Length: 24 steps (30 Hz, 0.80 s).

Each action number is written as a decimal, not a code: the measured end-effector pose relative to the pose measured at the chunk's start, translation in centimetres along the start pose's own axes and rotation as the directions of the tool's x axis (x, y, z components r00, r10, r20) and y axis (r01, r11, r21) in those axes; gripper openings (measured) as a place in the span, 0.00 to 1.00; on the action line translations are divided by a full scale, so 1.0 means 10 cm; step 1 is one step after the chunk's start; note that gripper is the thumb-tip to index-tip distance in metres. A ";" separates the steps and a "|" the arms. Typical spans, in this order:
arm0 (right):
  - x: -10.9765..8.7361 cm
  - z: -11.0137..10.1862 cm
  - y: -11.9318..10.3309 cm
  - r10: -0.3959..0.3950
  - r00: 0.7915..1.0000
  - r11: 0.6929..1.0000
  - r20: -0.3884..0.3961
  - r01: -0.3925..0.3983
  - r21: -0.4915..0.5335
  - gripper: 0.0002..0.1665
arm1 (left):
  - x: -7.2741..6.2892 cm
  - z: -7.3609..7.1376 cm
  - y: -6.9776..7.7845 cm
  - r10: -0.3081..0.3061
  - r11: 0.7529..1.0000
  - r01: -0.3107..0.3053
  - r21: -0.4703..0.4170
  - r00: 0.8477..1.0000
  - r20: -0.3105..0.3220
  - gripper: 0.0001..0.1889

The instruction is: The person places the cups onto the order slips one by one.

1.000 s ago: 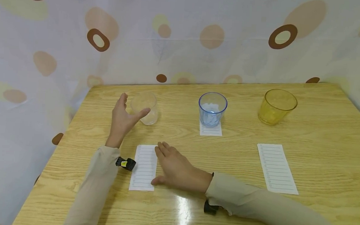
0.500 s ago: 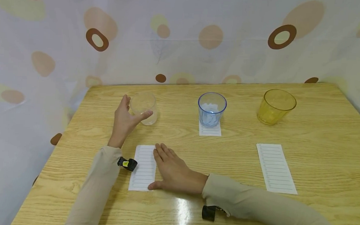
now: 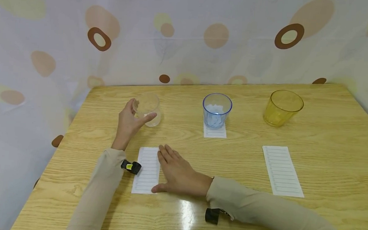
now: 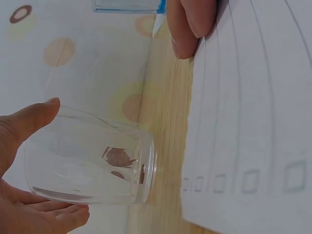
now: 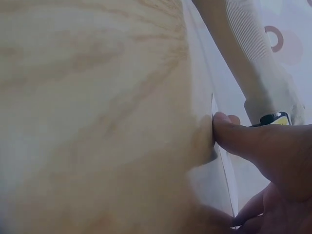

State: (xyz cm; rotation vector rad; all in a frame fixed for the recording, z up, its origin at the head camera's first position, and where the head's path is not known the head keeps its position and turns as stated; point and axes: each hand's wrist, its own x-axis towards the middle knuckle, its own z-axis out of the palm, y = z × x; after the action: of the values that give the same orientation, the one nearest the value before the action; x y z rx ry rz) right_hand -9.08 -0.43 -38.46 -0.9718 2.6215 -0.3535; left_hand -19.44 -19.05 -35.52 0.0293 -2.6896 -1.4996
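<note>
A clear glass [image 3: 153, 120] stands at the back left, with my left hand [image 3: 128, 124] spread round its near left side. In the left wrist view, the thumb [image 4: 41, 117] lies along one side of the glass and the other fingers lie along the opposite side, partly behind it. My right hand [image 3: 179, 175] lies at the right edge of a lined paper slip [image 3: 147, 168]. Its fingertips are by the slip's top right corner and its thumb by the bottom right. In the right wrist view, the thumb [image 5: 243, 139] is right at the paper's edge.
A blue-rimmed glass [image 3: 216, 118] holding crumpled white paper stands on another lined slip [image 3: 215, 133] at the back middle. Further right is a yellow glass [image 3: 278, 114], with a third slip [image 3: 283, 171] in front. A patterned curtain [image 3: 186, 56] hangs behind the wooden table [image 3: 231, 158].
My left hand has moved slightly right, bringing its fingers and thumb closer round the clear glass. My right hand has settled slightly left along the slip's edge. The glasses have stayed in place.
</note>
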 end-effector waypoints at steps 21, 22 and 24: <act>0.02 -0.01 0.04 0.010 1.000 0.995 0.008 -0.011 0.095 0.69 | 0.00 0.03 -0.03 0.010 1.000 -0.011 -0.022 1.000 -0.021 0.51; 0.02 -0.01 0.05 0.006 1.000 0.994 0.007 -0.006 0.113 0.69 | 0.00 0.03 -0.03 0.009 1.000 -0.010 -0.024 1.000 -0.021 0.51; 0.02 0.00 0.05 -0.003 1.000 0.990 0.006 0.002 0.141 0.71 | -0.01 0.04 -0.04 0.003 1.000 -0.003 -0.025 1.000 -0.019 0.51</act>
State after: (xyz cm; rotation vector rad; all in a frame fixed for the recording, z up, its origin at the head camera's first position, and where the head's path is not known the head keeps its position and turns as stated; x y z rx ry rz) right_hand -9.50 -0.19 -38.63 -0.9279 2.5496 -0.5280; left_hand -19.41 -18.95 -36.03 0.0379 -2.6547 -1.5235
